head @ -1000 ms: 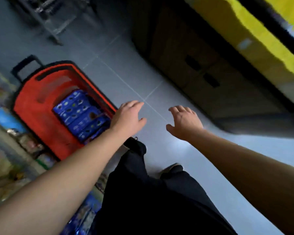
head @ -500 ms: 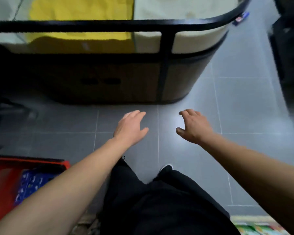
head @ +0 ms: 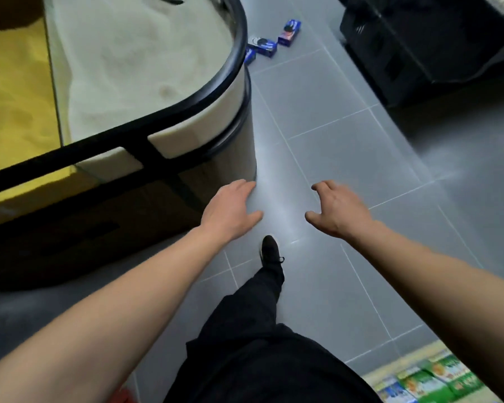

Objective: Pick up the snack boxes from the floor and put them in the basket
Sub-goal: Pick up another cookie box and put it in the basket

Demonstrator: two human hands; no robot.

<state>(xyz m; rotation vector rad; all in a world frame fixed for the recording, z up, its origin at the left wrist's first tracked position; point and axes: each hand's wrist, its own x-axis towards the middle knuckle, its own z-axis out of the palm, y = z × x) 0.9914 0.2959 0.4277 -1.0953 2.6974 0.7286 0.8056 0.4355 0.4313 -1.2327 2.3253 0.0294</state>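
**Legible markings: none**

Printing is present on the blue snack boxes (head: 289, 32) on the floor and on the green packages (head: 437, 379) at lower right, but it is too small and blurred to read.

My left hand (head: 230, 212) and right hand (head: 336, 210) reach out ahead of me over the grey tiled floor (head: 346, 135) — both empty, left fingers straight, right fingers loosely bent. Far ahead, three blue snack boxes (head: 264, 47) lie on the tiles beside the rounded end of a black-railed bin (head: 233, 62). My black shoe (head: 269, 251) steps forward between my arms — green packets (head: 428, 379) sit at lower right.
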